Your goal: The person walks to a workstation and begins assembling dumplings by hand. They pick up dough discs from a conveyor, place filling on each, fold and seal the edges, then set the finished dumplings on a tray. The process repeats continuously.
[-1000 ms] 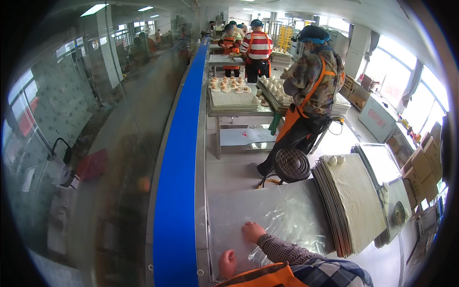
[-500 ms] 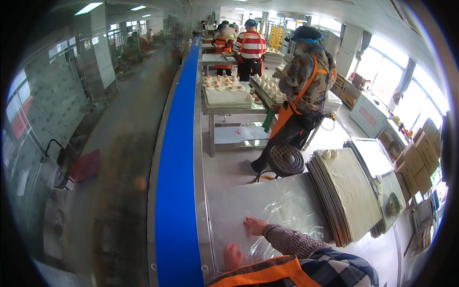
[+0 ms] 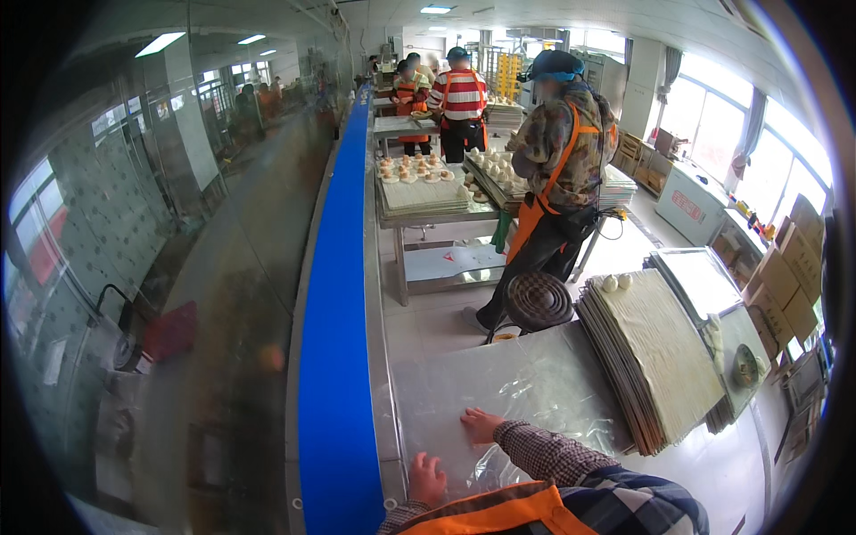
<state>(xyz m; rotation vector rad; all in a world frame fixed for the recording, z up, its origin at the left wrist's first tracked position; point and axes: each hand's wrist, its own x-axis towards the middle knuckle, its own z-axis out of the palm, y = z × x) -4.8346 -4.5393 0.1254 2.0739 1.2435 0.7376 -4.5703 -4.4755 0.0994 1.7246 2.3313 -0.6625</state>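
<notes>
Both my hands lie flat, fingers spread, on a clear plastic film (image 3: pixel 535 383) that covers a steel table (image 3: pixel 740 464). My left hand (image 3: pixel 426 477) rests near the table's left edge, next to the blue rail (image 3: pixel 334 374). My right hand (image 3: pixel 481 423), in a plaid sleeve, lies a little farther ahead on the film. Neither hand holds anything. To the right of the film sits a stack of cloth-covered boards (image 3: pixel 660 357) with two dough balls (image 3: pixel 611 283) at its far end.
A round woven stool (image 3: pixel 538 300) stands beyond the table. A co-worker in an orange apron (image 3: pixel 557 178) stands at a table of dough pieces on trays (image 3: pixel 423 183). More people work farther back. A glass wall (image 3: pixel 178 267) runs along the left, cardboard boxes (image 3: pixel 794 267) at right.
My hands stay pressed on the film in almost the same spots. The view has shifted slightly.
</notes>
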